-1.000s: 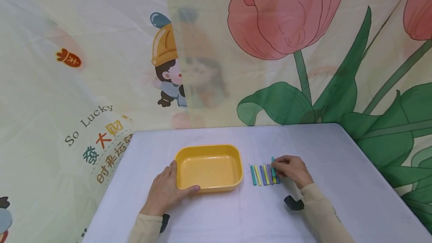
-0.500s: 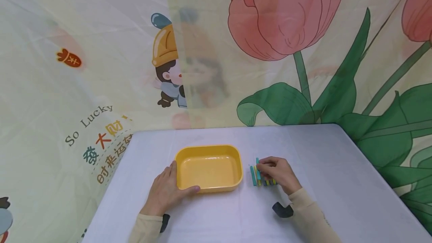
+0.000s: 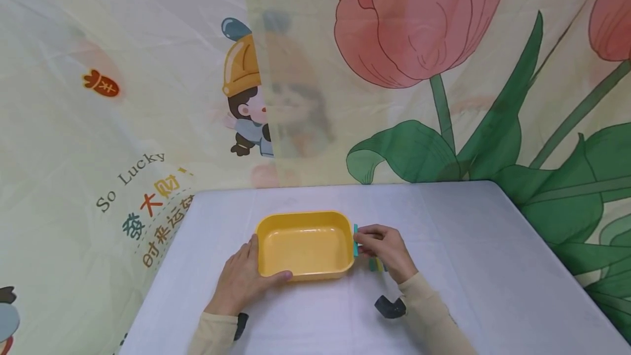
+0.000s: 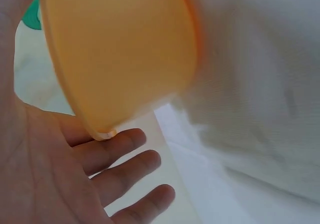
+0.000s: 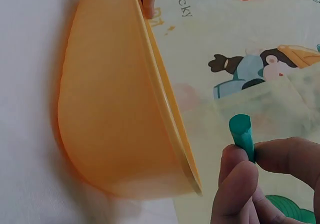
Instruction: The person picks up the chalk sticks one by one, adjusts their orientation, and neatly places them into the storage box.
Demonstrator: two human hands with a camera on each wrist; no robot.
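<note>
A yellow rectangular tray (image 3: 305, 276) stands on the white-covered table. My left hand (image 3: 241, 275) rests against its left side and near corner, thumb along the front; in the left wrist view its fingers (image 4: 127, 176) are extended by the tray wall (image 4: 125, 44). My right hand (image 3: 386, 248) pinches a teal chalk stick (image 3: 355, 241) upright between thumb and fingertips, close beside the tray's right rim. In the right wrist view the teal chalk stick (image 5: 241, 129) sticks up past the fingertips, apart from the tray wall (image 5: 110, 99). Beneath the right hand, several chalk sticks (image 3: 379, 264) are mostly hidden.
The table (image 3: 315, 322) reaches back to a hanging cloth (image 3: 305, 86) printed with tulips, a cartoon figure and lettering. A black strap piece (image 3: 390, 307) juts from the right wrist, and another strap piece (image 3: 240, 326) shows at the left wrist.
My right hand has carried the teal chalk stick leftward from above the row of chalk sticks to the tray's right rim. The left hand and tray have stayed put.
</note>
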